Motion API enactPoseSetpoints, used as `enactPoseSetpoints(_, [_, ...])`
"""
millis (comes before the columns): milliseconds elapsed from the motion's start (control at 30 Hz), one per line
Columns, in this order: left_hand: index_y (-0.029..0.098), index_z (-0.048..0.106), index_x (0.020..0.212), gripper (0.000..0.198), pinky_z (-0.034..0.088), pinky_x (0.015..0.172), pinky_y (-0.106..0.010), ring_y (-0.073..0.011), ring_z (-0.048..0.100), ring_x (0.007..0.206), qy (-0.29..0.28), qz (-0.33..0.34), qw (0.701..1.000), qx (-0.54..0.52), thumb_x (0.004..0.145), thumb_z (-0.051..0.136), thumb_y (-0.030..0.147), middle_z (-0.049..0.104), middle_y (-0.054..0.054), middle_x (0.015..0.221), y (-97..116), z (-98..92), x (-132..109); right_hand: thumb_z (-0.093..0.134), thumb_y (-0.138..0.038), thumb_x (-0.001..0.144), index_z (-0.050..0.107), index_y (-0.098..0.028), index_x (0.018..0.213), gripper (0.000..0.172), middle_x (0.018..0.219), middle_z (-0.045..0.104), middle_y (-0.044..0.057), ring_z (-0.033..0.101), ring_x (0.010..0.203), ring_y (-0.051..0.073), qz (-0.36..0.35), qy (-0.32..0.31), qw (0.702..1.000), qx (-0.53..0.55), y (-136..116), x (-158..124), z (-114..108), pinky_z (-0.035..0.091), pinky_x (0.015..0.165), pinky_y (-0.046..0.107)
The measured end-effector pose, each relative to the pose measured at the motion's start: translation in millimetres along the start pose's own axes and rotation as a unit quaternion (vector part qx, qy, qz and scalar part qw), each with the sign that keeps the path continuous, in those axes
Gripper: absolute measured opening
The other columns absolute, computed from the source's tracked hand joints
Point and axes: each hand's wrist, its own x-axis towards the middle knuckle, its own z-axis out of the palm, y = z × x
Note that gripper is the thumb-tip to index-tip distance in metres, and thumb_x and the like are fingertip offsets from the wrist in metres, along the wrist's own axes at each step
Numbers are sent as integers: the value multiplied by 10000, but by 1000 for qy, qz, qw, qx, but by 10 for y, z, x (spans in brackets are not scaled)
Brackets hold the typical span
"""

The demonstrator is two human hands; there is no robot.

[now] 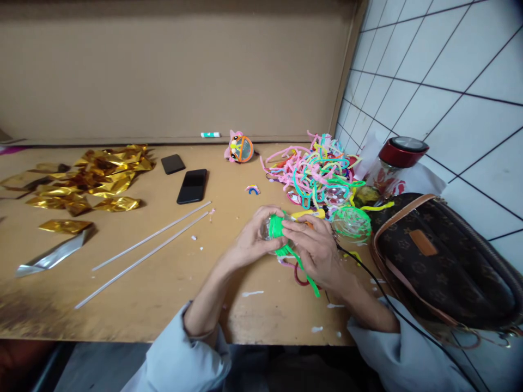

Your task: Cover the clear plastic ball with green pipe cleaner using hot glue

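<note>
My left hand (255, 234) is wrapped round a small clear plastic container (265, 228), which has bright green pipe cleaner (277, 226) wound about it. The fingers of my right hand (316, 245) press on the green winding from the right. A loose green tail hangs below, beside the right palm. Just behind my right hand shows a yellow glue gun (308, 214) with an orange part, mostly hidden; I cannot tell whether the hand touches it. A clear ball with green strands (351, 224) sits to the right.
A tangled heap of coloured pipe cleaners (314, 169) lies behind my hands, near a pink-eared ornament (240, 148). Rightward are a red-lidded jar (402, 152), a brown handbag (445, 261) and a black cord (392, 299). Leftward lie a phone (192, 186), white sticks (143, 258) and gold foil (110, 169).
</note>
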Motion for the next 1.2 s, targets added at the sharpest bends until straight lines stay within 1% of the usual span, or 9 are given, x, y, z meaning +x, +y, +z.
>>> enactPoseSetpoints(67, [237,567,1163,440,451,1032,-380,-238,553,1172,0,4,1000,3,769,760,273,571,-69,1235,-12,4,-3,450,-125,927,706,-216,1123,335,1208,735,34,544,1144,241,-1,-3,1000,-4,-5,3,-5,418,939,434])
enactPoseSetpoints(167, [233,540,1198,487,495,936,-345,-223,578,1086,3,-21,1000,-9,764,759,266,574,-67,1191,-19,13,-8,444,-128,938,695,-205,1106,312,1193,739,33,547,1135,244,-15,3,1000,-20,-13,10,-11,408,923,420])
enactPoseSetpoints(233, [230,535,1200,496,492,916,-334,-215,578,1061,4,-21,1000,-11,758,760,251,575,-65,1171,-13,16,-4,448,-124,935,684,-194,1104,299,1184,738,41,548,1121,247,-27,10,999,-28,-19,13,-7,403,905,417])
enactPoseSetpoints(400, [230,598,1108,372,427,1035,-375,-241,544,1182,-2,26,1000,6,773,754,280,588,-69,1201,12,5,19,450,-123,931,675,-168,1091,280,1134,706,101,553,1091,252,-28,20,999,-19,-32,7,22,412,874,415])
enactPoseSetpoints(600, [240,626,1094,357,397,1080,-408,-259,510,1265,-1,24,1000,3,775,769,313,545,-89,1288,-19,4,15,447,-121,920,681,-223,1094,309,1088,635,92,556,1035,240,2,16,1000,8,-20,-2,36,423,846,411])
enactPoseSetpoints(767, [244,629,1105,367,390,1091,-418,-257,510,1268,-3,20,1000,11,771,774,296,542,-89,1303,-27,2,11,442,-77,885,676,-215,1105,349,1082,609,91,552,1025,237,17,28,997,66,8,-3,35,442,832,411])
enactPoseSetpoints(967, [242,617,1127,388,390,1096,-421,-257,496,1290,-12,17,1000,10,777,772,308,536,-98,1301,-9,-11,2,458,-54,865,680,-220,1098,362,1114,597,80,570,1057,223,38,31,992,118,68,-22,44,460,871,421])
enactPoseSetpoints(1100, [234,607,1114,401,369,1114,-441,-268,476,1309,-17,15,1000,13,751,770,287,530,-101,1296,22,-12,10,493,-90,880,687,-242,1095,327,1114,599,69,576,1061,221,43,30,991,122,82,-25,47,464,882,431])
enactPoseSetpoints(1200, [230,604,1095,365,354,1126,-460,-273,473,1305,-15,6,1000,24,750,721,249,535,-96,1285,66,-12,24,513,-136,900,690,-239,1093,281,1110,603,75,580,1059,229,43,33,992,114,65,-17,37,468,874,439])
